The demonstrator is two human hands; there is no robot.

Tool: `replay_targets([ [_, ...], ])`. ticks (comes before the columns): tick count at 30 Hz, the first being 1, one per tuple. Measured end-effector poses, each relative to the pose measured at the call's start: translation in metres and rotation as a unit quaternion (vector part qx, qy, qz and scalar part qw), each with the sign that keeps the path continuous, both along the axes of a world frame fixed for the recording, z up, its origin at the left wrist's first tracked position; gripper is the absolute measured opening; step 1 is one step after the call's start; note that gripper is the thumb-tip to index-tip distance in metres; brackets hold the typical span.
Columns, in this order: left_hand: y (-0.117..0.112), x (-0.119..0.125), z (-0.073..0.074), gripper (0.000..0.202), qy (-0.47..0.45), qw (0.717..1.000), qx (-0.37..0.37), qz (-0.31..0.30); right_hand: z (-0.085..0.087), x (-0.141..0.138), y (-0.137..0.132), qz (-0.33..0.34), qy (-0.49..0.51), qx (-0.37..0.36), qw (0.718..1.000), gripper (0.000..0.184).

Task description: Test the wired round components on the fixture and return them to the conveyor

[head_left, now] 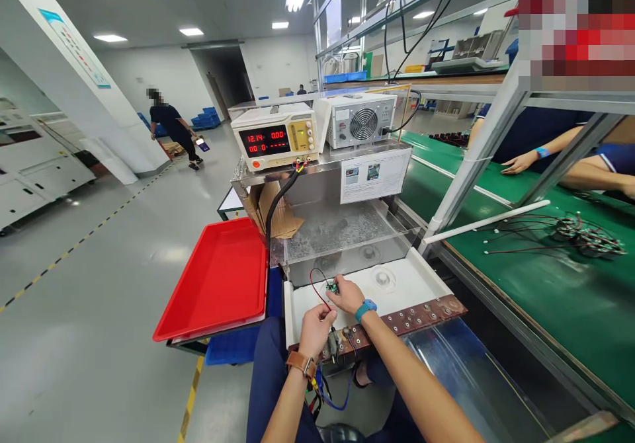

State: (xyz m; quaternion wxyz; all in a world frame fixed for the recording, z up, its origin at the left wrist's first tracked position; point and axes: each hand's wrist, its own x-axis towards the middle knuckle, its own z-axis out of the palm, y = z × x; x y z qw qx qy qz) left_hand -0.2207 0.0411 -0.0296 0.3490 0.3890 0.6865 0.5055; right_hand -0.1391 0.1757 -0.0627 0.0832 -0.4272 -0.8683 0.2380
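Note:
A small green circuit board [331,287] is pinched in my right hand [349,295], over the white tray [305,301]. From it a thin red wire [313,285] and a black one loop to the left. My left hand [316,329] is closed, thumb against fingers, on the wire's lower end; its tip is hidden. Just below my hands runs a brown strip [414,317] with several metal studs. Close to my left fingers, clips and leads [337,344] are fixed on this strip.
A power supply [272,139] with red digits and a grey fan unit [362,122] stand on the shelf ahead. Left is a red tray [218,278]. On the green bench [536,297] lie wired boards [590,237]; a co-worker's hand [522,162] rests there. One person [171,122] walks at left.

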Motion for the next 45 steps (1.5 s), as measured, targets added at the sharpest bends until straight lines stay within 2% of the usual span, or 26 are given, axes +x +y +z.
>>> replay_targets([
  [4,0.000,0.004,-0.012,0.030,0.023,1.000,-0.010,-0.002,-0.001,0.000,0.002,0.012,-0.001,-0.002,1.000,0.037],
  [12,0.010,0.013,-0.015,0.025,0.058,0.997,-0.030,-0.042,-0.004,-0.006,0.005,0.012,-0.053,-0.001,0.999,0.027],
  [18,0.011,0.014,-0.019,0.027,0.087,0.992,-0.071,-0.056,-0.004,-0.006,0.005,0.023,-0.053,0.010,0.998,0.023],
  [31,0.010,0.015,-0.014,0.023,0.131,0.983,-0.114,-0.059,-0.004,-0.004,0.007,0.031,-0.042,-0.015,0.999,0.026],
  [38,0.010,0.018,-0.007,0.020,0.143,0.980,-0.129,-0.051,-0.004,-0.002,0.005,0.036,-0.051,-0.030,0.998,0.041],
  [45,0.009,0.019,-0.002,0.019,0.147,0.977,-0.142,-0.053,-0.008,-0.001,0.006,0.045,-0.053,-0.026,0.997,0.040],
])
